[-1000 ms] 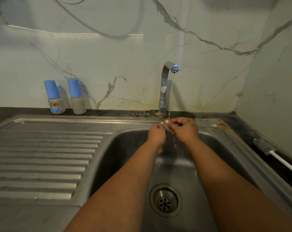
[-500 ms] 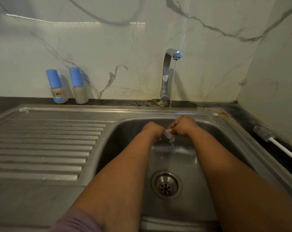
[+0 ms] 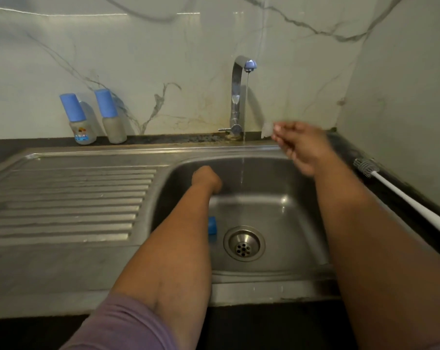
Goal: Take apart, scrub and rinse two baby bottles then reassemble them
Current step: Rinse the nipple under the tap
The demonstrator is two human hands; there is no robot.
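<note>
The right hand (image 3: 299, 150), blurred, pinched a small clear teat (image 3: 267, 130) beside the running tap (image 3: 239, 94). The left hand (image 3: 206, 179) hung curled down inside the sink (image 3: 302, 271); whether it held anything could not be told. Two capped baby bottles (image 3: 81, 122) stood on the desk by the wall.

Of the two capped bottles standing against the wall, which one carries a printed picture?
The left bottle, farther from the tap: it has a coloured vehicle print low on its body. The right bottle beside it is plain and cloudy.
</note>
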